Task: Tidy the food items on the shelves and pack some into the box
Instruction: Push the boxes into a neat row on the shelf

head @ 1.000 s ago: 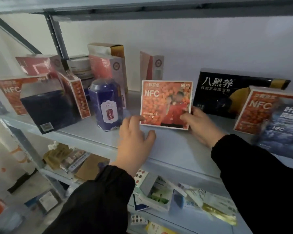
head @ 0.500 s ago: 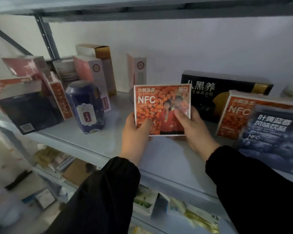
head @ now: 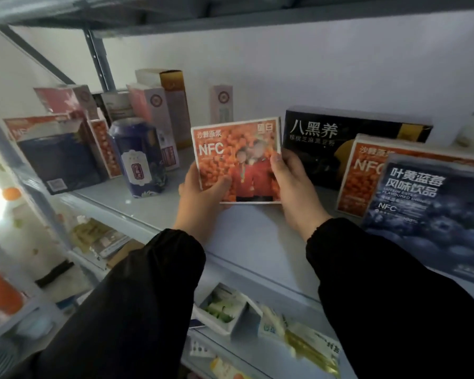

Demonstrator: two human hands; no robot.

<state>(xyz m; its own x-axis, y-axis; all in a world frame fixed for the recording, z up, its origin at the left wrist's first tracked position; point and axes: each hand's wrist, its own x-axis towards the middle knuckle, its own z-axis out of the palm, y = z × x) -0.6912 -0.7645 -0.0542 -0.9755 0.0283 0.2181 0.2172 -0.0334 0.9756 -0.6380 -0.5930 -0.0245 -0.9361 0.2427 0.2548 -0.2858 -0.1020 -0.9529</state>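
Observation:
An orange NFC juice box (head: 230,149) with a picture of berries and two people is held upright just above the grey shelf (head: 246,233), in the middle of the view. My left hand (head: 200,198) grips its lower left corner, thumb on the front. My right hand (head: 293,184) grips its right edge, thumb on the front. Both black sleeves reach in from below. No packing box is in view.
To the left stand a blue tin (head: 138,157), a dark blue box (head: 58,160), orange boxes and pink cartons. To the right are a long black box (head: 340,143), another orange NFC box (head: 364,173) and a blue blueberry box (head: 433,214). Loose packets lie on the lower shelf (head: 257,321).
The orange box stood on the shelf with only my right hand on it. My left hand has come up to grip its left side, and both hands have lifted it slightly toward me.

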